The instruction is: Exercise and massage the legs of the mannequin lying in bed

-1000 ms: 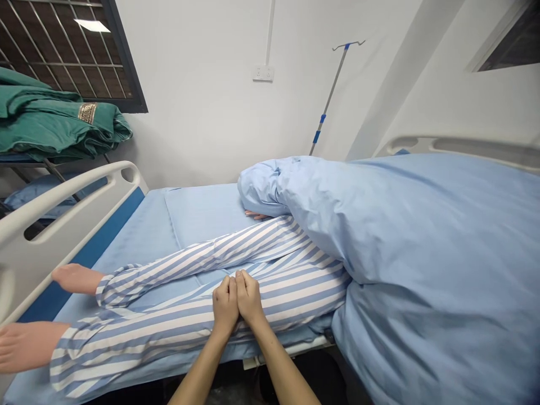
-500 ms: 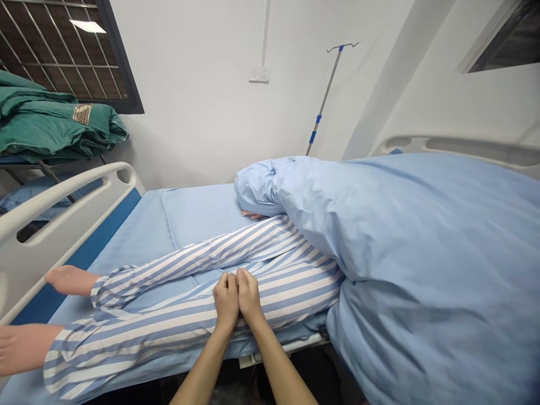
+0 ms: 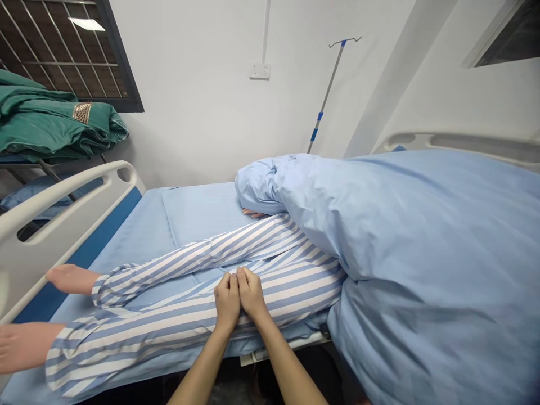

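Note:
My left hand [image 3: 227,297] and my right hand [image 3: 250,289] are curled into fists side by side, touching each other. Both are over the near leg of blue-and-white striped trousers [image 3: 169,319], around the thigh; whether they press on the cloth I cannot tell. Nothing shows sticking out of either fist. The trousers are worn by a figure lying on the bed, its bare feet [image 3: 31,347] to the left. A light blue quilt [image 3: 422,236] is folded back to the right, covering the upper body. Some fingers [image 3: 254,214] peek out under its edge.
The bed [image 3: 198,202] has a light blue sheet and a white-and-blue end board [image 3: 113,194] at left. Behind it, an IV pole [image 3: 325,101] stands against the wall near a socket [image 3: 260,71]. Folded green bedding [image 3: 50,126] lies beneath the barred window [image 3: 63,50].
Both fists stay together in the same place over the thigh. Only the camera view has shifted very slightly.

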`<state>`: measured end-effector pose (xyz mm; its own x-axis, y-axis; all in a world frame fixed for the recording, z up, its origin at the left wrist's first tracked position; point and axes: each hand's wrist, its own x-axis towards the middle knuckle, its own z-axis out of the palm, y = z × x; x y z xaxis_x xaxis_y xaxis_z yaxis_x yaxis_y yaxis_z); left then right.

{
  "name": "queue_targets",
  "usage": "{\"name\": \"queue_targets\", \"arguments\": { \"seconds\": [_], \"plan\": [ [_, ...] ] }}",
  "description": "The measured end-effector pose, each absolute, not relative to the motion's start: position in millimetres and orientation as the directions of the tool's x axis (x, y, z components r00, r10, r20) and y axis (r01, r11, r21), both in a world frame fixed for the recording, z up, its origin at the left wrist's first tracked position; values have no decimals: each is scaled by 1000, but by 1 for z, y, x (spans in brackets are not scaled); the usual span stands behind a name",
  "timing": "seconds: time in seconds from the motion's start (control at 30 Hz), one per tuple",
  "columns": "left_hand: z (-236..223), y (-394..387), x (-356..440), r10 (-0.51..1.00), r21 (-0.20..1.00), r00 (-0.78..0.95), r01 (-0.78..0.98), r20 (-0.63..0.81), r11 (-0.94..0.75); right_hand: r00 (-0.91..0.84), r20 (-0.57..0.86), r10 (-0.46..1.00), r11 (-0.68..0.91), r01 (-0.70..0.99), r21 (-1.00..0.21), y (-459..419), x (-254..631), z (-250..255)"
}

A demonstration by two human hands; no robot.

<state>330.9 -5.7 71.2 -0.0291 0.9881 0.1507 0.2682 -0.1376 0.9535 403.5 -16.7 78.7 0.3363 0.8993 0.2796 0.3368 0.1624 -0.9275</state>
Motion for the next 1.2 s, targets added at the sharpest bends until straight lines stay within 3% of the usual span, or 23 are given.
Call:
{"name": "queue_targets", "arguments": {
  "seconds": [0.43,0.57,0.73,0.83,1.0,1.2],
  "plan": [
    [84,-11,355,982,957,-89,253,168,-141,444,226,867,203,100,-974,-18,411,81],
    [79,-11,353,979,945,-61,281,195,-171,445,229,866,172,164,-971,-14,412,82],
    [77,-8,354,979,939,-42,293,200,-179,322,285,903,120,448,-886,-15,424,94],
    [74,-8,355,974,929,-19,305,225,-209,290,328,899,140,520,-843,-19,430,94],
    [81,-7,359,984,946,7,272,179,-175,396,328,857,153,413,-898,-22,433,85],
    [92,-5,375,994,995,-35,-12,102,-102,411,280,868,209,210,-955,-22,440,85]
  ]
}}
